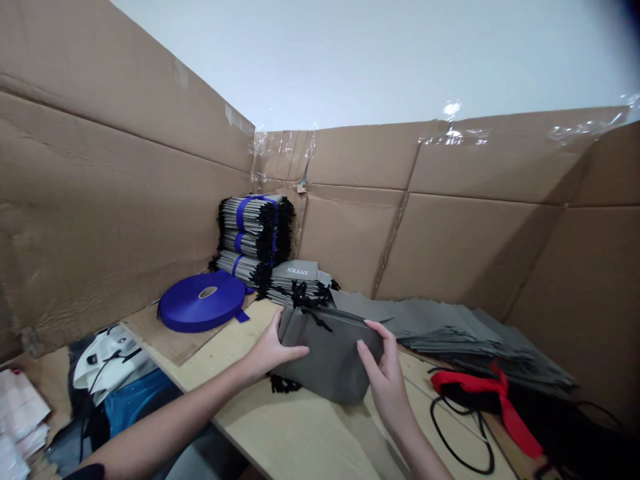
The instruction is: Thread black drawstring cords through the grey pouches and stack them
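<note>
Between my two hands is a stack of grey drawstring bags (327,357), tilted on edge above the wooden table (270,427). Black cord ends stick out at its top and lower left. My left hand (280,347) grips the left side, thumb across the front face. On the right, my right hand (383,360) pinches the other end, with thumb in front and fingers at the top edge. Just behind them lies a pile of finished-looking grey bags (299,270), the top one printed INTEX.
Bundles of grey bags tied with blue strap (245,230) stand in the corner by a blue strap roll (195,307). Flat grey fabric pieces (450,327) lie at right, near black cords with a red tie (470,383). Cardboard walls (350,213) enclose the table.
</note>
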`<state>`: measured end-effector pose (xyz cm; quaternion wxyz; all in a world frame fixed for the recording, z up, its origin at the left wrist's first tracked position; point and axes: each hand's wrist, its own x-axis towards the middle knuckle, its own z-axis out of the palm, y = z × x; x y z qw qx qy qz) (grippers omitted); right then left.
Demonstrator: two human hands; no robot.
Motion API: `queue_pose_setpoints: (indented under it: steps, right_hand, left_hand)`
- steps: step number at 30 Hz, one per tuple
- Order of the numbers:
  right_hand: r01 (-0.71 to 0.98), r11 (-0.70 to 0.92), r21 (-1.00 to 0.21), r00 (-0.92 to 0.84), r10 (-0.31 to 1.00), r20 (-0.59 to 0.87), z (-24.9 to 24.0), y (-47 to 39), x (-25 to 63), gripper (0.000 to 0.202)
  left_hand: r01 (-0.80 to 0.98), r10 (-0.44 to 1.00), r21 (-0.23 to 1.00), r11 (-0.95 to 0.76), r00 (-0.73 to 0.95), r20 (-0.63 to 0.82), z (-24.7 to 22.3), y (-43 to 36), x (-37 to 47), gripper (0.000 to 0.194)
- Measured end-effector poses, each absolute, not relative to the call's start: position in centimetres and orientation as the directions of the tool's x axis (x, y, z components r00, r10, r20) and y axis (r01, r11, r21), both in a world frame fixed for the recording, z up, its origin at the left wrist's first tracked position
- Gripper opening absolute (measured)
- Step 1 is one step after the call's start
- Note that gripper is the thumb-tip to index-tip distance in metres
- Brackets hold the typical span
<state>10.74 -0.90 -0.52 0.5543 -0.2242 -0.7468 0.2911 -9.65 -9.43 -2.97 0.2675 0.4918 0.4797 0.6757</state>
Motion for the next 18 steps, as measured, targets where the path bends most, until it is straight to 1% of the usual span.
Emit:
queue_pose_setpoints:
  steps: [2,6,8,11,13,15,16,18]
  right_hand:
    - [-0.001,0.718,-0.696,-0.271,0.67,0.691,-0.8,-1.0,10.9,0.033]
    - [0.004,0.724,-0.69,-0.259,0.667,0.699,-1.5,-1.0,11.1,0.037]
    - [-0.054,0.705,-0.707,-0.267,0.672,0.69,-2.3,-0.8,10.8,0.047]
    - [-0.183,0.623,-0.76,-0.324,0.692,0.645,-3.9,-0.3,10.1,0.068]
    - [-0.232,0.536,-0.812,-0.364,0.726,0.584,-4.8,-0.1,9.6,0.082]
    - [-0.252,0.424,-0.87,-0.413,0.766,0.493,-5.4,-0.2,9.3,0.091]
    - [-0.238,0.363,-0.901,-0.446,0.783,0.434,-5.6,-0.4,9.3,0.09]
    - [-0.167,0.255,-0.952,-0.507,0.807,0.305,-5.8,-1.2,9.4,0.078]
  left_hand:
    - [0.092,0.839,0.913,-0.398,-0.365,0.403,-3.7,-9.7,-9.3,0.093]
    - [0.167,0.811,0.895,-0.414,-0.38,0.446,-4.2,-10.4,-8.8,0.083]
    - [0.179,0.795,0.886,-0.427,-0.394,0.462,-4.1,-10.6,-8.8,0.077]
    - [0.161,0.781,0.903,-0.399,-0.456,0.427,-3.6,-11.0,-9.4,0.069]
    - [0.166,0.762,0.909,-0.383,-0.499,0.412,-3.3,-11.2,-9.9,0.067]
    - [0.173,0.747,0.91,-0.376,-0.524,0.408,-3.2,-11.6,-10.4,0.066]
    - [0.173,0.749,0.912,-0.372,-0.525,0.405,-3.2,-11.9,-10.6,0.066]
    - [0.168,0.77,0.919,-0.355,-0.505,0.39,-3.6,-12.6,-10.8,0.064]
